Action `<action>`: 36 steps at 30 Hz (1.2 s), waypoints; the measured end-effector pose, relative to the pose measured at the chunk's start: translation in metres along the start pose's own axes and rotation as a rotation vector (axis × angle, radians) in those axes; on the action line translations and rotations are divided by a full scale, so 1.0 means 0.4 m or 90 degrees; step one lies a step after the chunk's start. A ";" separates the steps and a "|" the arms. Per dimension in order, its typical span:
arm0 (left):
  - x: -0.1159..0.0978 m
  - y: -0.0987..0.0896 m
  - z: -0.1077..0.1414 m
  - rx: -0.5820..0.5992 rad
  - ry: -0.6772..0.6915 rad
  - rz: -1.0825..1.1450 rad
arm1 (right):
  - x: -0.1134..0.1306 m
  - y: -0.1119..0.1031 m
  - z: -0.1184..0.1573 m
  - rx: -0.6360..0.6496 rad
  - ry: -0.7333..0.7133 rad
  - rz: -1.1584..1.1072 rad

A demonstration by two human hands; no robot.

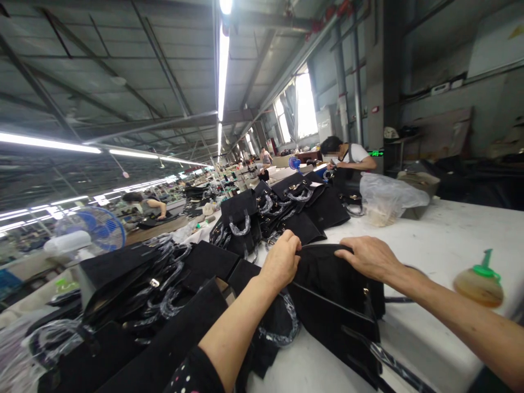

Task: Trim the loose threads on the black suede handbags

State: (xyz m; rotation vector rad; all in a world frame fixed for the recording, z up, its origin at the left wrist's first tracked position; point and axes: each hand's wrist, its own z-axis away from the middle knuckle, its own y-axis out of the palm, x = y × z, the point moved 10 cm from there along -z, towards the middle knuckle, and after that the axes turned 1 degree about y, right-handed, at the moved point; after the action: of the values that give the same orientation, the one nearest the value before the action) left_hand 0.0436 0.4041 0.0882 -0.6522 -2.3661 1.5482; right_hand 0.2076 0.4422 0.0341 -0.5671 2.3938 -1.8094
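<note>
Two bare hands are holding a black bag at the lower centre-right of the frame. The left hand (282,259) is closing its fingers on the upper left edge of the black bag (333,305), while the right hand (368,256) is gripping the rim farther right, its thumb pointing inward. The bag is lying between and just below the hands, with its body stretching toward the bottom of the frame, and a plastic-wrapped handle (397,365) is trailing at the lower right. A white desk (462,229) is carrying everything here. On it, at the right of the frame, a squeeze bottle (478,286) with a green cap is standing near the right forearm, holding amber liquid. A clear plastic bag (388,194) is resting at the upper right, beyond the right hand. More black bags (213,259) are piling across the left and centre, many with wrapped handles. A blue fan (102,229) is standing at the left edge, and a co-worker (360,155) is leaning over work at the upper right.
</note>
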 end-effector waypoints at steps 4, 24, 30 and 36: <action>0.025 0.005 -0.004 -0.006 -0.012 0.024 | -0.001 -0.003 0.002 -0.003 -0.001 -0.004; 0.047 0.028 -0.052 0.029 -0.130 -0.078 | 0.010 -0.008 0.013 -0.034 -0.036 -0.028; 0.018 0.026 -0.058 0.018 -0.026 -0.071 | -0.004 0.000 0.000 -0.036 -0.017 -0.016; -0.028 0.034 -0.046 0.066 0.126 -0.046 | -0.014 0.001 -0.017 -0.028 0.021 -0.012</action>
State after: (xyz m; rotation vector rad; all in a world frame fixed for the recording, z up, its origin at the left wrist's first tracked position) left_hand 0.0646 0.4182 0.0838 -0.6571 -2.1271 1.4913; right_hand 0.2108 0.4502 0.0350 -0.5705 2.4634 -1.7925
